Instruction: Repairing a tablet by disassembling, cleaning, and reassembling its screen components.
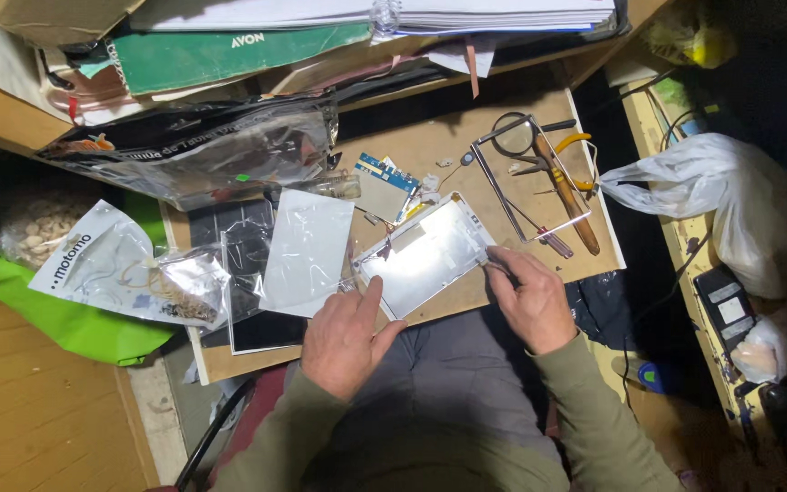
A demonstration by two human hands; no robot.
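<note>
Plywood board (503,128) on lap — left hand (346,335) steadies silver panel (425,253), right hand (530,299) pinching its corner.

The flat panel (425,255) looks like glossy metal. Matt wooden board (466,137); the bag (220,150) is shiny clear plastic.

A metal panel (425,255) lies on the table (466,137); circuit board (384,182) behind it, frame (526,178) right, what looks like film (307,251) left.
</note>
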